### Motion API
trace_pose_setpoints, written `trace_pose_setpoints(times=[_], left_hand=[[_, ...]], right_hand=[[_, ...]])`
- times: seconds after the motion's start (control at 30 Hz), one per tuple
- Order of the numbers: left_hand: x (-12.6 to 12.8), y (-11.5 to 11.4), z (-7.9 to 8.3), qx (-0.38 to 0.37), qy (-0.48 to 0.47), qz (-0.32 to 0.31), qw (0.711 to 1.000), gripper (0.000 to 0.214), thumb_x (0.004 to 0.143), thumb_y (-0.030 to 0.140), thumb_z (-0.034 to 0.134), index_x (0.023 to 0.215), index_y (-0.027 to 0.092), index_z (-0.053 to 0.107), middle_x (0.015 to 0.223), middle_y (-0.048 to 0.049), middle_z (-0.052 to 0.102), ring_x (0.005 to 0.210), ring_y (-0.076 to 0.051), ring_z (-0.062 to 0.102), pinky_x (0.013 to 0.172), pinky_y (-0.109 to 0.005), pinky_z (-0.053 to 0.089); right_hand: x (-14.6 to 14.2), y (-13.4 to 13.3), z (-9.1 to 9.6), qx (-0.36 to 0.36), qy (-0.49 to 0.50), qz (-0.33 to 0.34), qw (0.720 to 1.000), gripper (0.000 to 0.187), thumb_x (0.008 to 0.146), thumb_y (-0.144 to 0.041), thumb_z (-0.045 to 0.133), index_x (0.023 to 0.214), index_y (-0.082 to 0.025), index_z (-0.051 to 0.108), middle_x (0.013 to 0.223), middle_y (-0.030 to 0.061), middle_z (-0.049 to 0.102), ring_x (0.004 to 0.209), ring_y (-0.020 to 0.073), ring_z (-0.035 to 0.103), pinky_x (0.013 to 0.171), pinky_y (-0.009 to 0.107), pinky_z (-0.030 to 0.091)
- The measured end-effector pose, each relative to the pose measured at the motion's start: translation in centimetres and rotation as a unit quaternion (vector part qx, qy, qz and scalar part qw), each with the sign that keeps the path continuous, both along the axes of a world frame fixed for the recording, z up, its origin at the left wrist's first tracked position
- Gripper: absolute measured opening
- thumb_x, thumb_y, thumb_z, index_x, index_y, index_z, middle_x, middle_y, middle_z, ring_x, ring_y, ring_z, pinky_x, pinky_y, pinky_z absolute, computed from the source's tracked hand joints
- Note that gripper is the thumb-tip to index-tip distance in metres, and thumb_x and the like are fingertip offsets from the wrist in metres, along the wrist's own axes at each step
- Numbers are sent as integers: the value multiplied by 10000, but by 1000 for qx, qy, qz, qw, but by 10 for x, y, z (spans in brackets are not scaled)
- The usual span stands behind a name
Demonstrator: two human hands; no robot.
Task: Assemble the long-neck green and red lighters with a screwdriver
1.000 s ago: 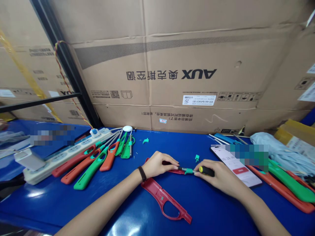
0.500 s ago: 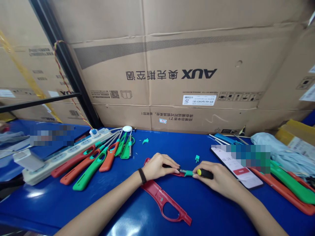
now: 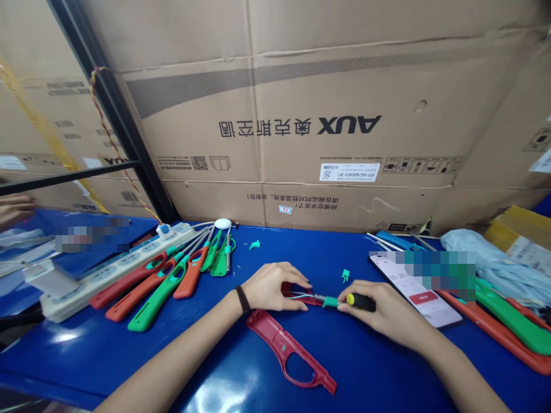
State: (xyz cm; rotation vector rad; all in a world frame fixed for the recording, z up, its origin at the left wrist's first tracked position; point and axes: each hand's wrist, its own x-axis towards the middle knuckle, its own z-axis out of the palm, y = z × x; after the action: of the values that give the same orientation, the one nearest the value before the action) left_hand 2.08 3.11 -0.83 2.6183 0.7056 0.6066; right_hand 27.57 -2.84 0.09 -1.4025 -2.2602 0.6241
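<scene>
A red lighter half-shell (image 3: 297, 291) lies on the blue table with a thin wire and a metal tube along it. My left hand (image 3: 269, 287) is over its left end, thumb and fingers spread to either side of the shell; the palm side is hidden. In my right hand (image 3: 379, 310) is a screwdriver (image 3: 360, 302) with a black and yellow handle, tucked between the fingers. The same hand's fingertips pinch the teal collar (image 3: 330, 302) at the shell's right end. Nearer me lies the other red half-shell (image 3: 286, 350), with its oval trigger opening.
Small teal parts (image 3: 345, 275) lie behind my hands. Several lighters (image 3: 157, 298) lie at left beside a white power strip (image 3: 116, 269). At right are a phone (image 3: 434, 304), more lighters (image 3: 512, 321) and a pale blue bag (image 3: 482, 261). A cardboard box (image 3: 275, 86) stands behind.
My left hand's thumb and fingers have parted from a pinch at the lighter, showing the wire in the shell. My right hand has barely moved. Another person's hand has come in at far left.
</scene>
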Motion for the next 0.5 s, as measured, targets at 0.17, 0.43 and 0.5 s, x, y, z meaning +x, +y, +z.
trace_pose_setpoints(times=[0.17, 0.43, 0.5], left_hand=[[-3, 2, 0, 8, 10, 0, 1000, 272, 751, 319, 720, 1010, 238, 701, 1022, 1, 703, 947, -161, 622, 870, -250, 456], [1, -2, -4, 9, 0, -12, 1000, 286, 788, 310, 682, 1070, 256, 680, 1052, -3, 691, 953, -156, 619, 866, -247, 458], [2, -3, -6, 16, -6, -18, 1000, 253, 801, 308, 671, 1049, 262, 691, 1057, -3, 688, 948, -153, 623, 865, -246, 459]], right_hand=[[0, 0, -2, -7, -8, 3, 1000, 165, 844, -388, 573, 856, -267, 685, 895, 11, 702, 800, 200, 643, 718, 272, 458], [-1, 0, 0, 3, -35, -5, 999, 136, 847, -339, 567, 897, -299, 687, 937, 6, 688, 826, 199, 639, 725, 276, 459], [0, 0, 1, 3, -39, -3, 999, 146, 852, -338, 555, 892, -293, 688, 932, 11, 686, 816, 195, 638, 715, 272, 459]])
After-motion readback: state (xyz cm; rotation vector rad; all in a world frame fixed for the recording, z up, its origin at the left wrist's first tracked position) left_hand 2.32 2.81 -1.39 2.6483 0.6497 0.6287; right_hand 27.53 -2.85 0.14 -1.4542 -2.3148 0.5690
